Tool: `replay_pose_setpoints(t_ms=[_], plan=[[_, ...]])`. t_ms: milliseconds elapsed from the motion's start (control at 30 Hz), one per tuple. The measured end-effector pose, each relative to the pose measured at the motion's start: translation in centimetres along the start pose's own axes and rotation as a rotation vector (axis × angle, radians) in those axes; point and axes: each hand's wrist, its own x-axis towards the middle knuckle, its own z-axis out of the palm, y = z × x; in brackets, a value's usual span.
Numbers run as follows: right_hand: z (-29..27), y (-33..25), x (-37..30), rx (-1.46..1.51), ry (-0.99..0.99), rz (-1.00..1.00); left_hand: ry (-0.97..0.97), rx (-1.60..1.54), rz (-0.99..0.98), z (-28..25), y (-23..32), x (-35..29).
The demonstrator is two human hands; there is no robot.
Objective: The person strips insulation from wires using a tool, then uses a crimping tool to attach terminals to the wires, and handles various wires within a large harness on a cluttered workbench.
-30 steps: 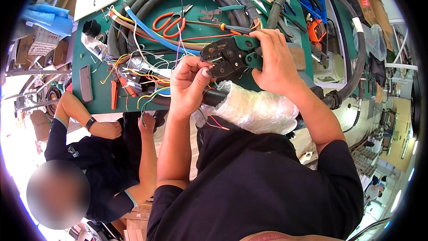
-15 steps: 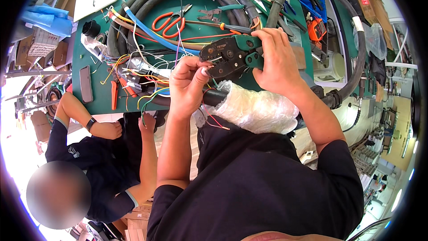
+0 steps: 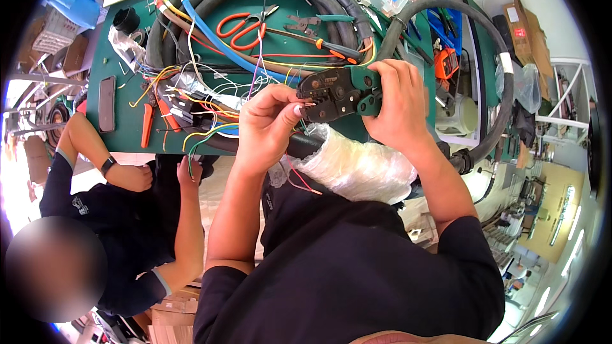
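Head view: our right hand (image 3: 400, 103) is clamped on the crimper (image 3: 339, 93), between our hands; our left hand (image 3: 265, 129) pinches coppery wire (image 3: 308, 106) at its jaws. Likely positioning; squeezing calls for steady alignment.

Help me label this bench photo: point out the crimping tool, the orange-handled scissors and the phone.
Crimping tool (image 3: 345, 93), head view: on its black body.
Orange-handled scissors (image 3: 262, 30), head view: on one orange handle.
Phone (image 3: 107, 103), head view: middle of its upward face.
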Motion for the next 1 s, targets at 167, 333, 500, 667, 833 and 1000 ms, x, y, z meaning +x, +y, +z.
replay_pose_setpoints(t_ms=[167, 333, 500, 667, 833, 1000], plan=[[0.2, 0.3, -0.1, -0.008, 0.029, -0.031, -0.021, 0.008, -0.049, -0.2, 0.2, -0.2], [0.4, 0.2, -0.2, -0.038, 0.031, -0.035, -0.063, 0.072, -0.028, -0.4, 0.8, 0.1], [0.6, 0.4, -0.2, -0.067, 0.053, -0.054, -0.063, 0.067, -0.052, -0.3, 1.0, 0.1], [0.5, 0.4, -0.2, -0.072, 0.051, -0.045, -0.079, 0.089, -0.043, -0.6, 0.7, 0.3], [0.6, 0.5, -0.1, -0.078, 0.08, -0.069, -0.081, 0.121, -0.028, -0.8, 0.6, 0.4], [0.6, 0.6, -0.2, -0.08, 0.084, -0.074, -0.084, 0.115, -0.042, -0.8, 0.5, 0.4]])
